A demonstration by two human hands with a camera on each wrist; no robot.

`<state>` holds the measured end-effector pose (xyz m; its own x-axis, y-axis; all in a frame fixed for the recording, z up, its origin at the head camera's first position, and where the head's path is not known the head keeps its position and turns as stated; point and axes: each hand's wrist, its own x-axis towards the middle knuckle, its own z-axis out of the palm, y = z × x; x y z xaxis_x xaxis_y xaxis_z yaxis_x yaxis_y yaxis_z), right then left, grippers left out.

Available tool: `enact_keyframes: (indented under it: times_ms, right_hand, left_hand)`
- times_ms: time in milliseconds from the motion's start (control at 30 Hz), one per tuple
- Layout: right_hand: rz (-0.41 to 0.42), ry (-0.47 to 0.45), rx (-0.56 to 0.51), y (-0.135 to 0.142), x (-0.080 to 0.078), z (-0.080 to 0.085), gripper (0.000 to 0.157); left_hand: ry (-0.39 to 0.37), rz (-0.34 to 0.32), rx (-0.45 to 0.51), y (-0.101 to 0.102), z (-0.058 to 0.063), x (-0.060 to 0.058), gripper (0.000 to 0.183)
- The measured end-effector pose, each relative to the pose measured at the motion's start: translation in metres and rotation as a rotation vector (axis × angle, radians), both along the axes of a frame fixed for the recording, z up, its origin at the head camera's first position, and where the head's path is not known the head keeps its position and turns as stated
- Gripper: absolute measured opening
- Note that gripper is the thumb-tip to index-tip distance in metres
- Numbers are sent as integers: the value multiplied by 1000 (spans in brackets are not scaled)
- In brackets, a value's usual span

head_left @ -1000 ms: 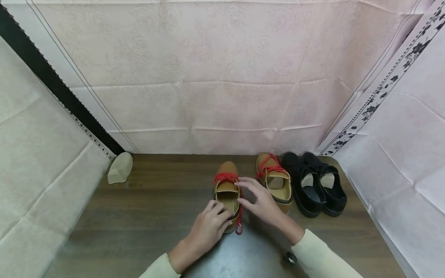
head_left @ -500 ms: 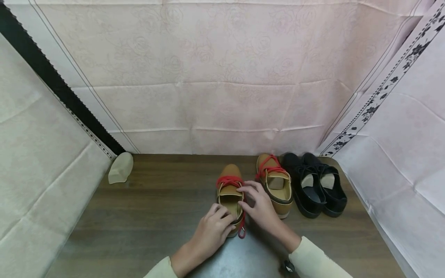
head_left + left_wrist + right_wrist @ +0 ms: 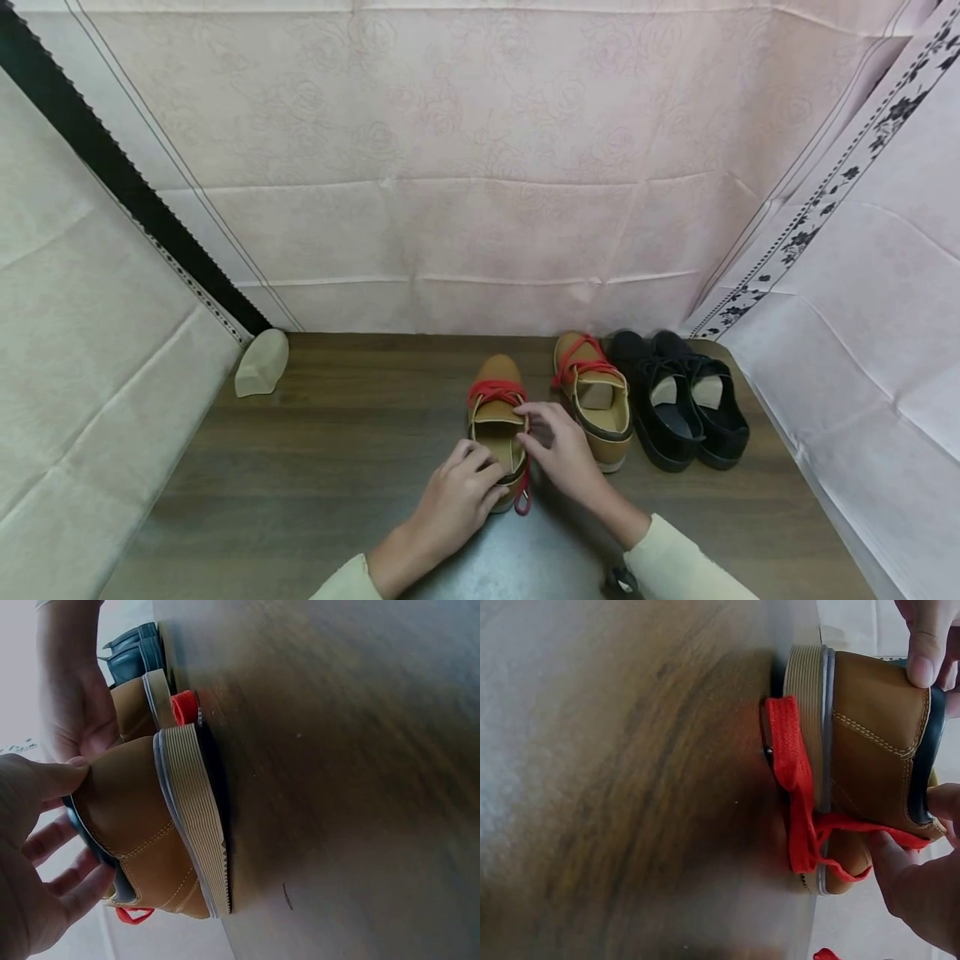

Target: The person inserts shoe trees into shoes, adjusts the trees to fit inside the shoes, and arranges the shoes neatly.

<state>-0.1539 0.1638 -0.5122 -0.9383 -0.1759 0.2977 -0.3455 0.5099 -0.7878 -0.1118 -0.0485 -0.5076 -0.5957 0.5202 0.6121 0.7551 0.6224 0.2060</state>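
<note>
A tan shoe with red laces stands flat on the wooden surface, toe pointing away from me. My left hand pinches its heel collar; in the left wrist view the thumb lies outside and the fingers reach over the rim. On the shoe's right side, my right hand grips the collar edge near the eyelets, with the thumb against the outer side by the lace. One lace hangs down that side and ends in a loop by the heel. My fingers cover part of the opening.
Just to the right stands the matching tan shoe with red laces. Beyond it are two black shoes holding pale inserts. A cream wedge-like piece lies at the far left corner. Pale cloth walls the back and sides.
The tan shoe has shifted slightly right and toward me, both hands moving with it, during the first half second. Since then shoe and hands have hardly moved.
</note>
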Motion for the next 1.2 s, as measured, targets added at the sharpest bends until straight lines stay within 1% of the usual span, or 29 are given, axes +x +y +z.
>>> enact_keyframes:
  times_ms: [133,267,400,533,733,900,1033,1200]
  right_hand:
    - [4,-35,-83,1,0,-2,35]
    - [2,-59,-138,2,0,-4,35]
    - [4,-65,-161,2,0,-6,36]
    - [2,-75,-173,3,1,-7,35]
    - [-18,-99,-173,4,0,-8,33]
    - [-12,-102,-175,5,-1,-8,34]
    - [-12,-106,-175,5,-1,-7,35]
    - [-4,-115,-190,4,0,-7,33]
  left_hand:
    - [-23,-6,-2,-1,2,-1,20]
    - [-40,-10,13,-4,5,-2,28]
    - [-18,8,42,-12,10,-5,35]
    - [11,42,71,-25,16,-12,37]
    - [25,99,126,-49,27,-22,37]
    - [36,143,168,-66,34,-28,39]
    - [30,184,177,-79,36,-34,41]
    - [22,232,165,-96,33,-40,42]
